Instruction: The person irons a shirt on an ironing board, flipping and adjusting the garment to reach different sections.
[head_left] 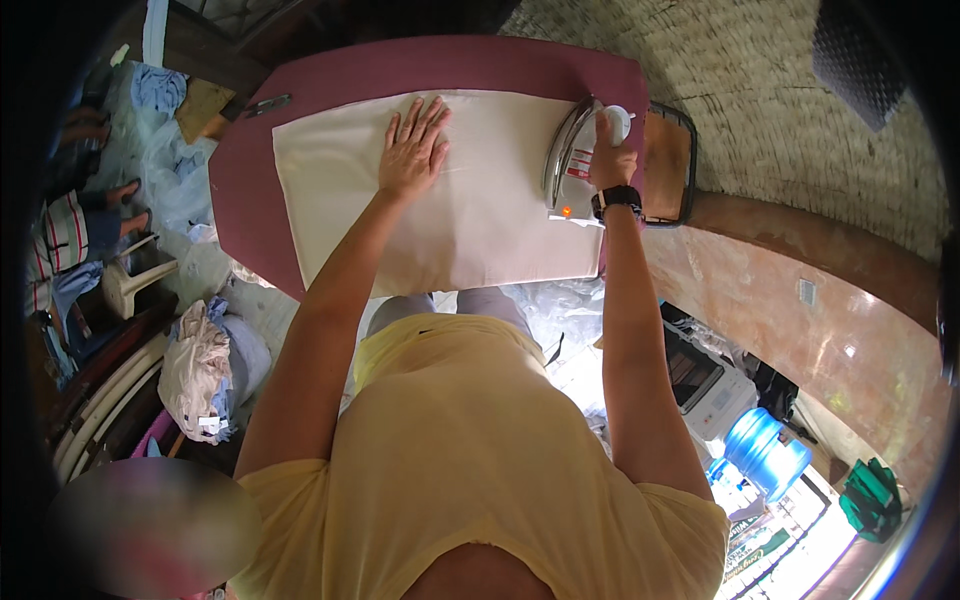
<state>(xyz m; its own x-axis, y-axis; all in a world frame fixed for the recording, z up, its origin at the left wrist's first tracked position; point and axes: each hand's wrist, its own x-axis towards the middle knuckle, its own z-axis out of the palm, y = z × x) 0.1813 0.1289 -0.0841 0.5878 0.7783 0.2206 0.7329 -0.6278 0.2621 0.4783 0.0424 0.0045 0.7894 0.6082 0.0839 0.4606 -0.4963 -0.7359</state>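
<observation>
A cream cloth (480, 215) lies spread over a maroon ironing board (440, 65), with soft creases toward its near side. Flat on the cloth's upper middle rests my left hand (413, 155), its fingers spread. At the right end of the cloth, my right hand (610, 155) grips the handle of a clothes iron (570, 160). The iron has a silver soleplate edge, a red and white label and a lit orange light. It is on or just over the cloth's right edge; the contact is hidden. A dark watch sits on my right wrist.
A wooden rest in a dark metal frame (668, 165) juts from the board's right end. Beyond stands a woven wall (740, 110). Bundled clothes (197, 370) and a stool (135, 280) are at left, with another person's legs (125, 205). A blue water jug (768, 455) stands lower right.
</observation>
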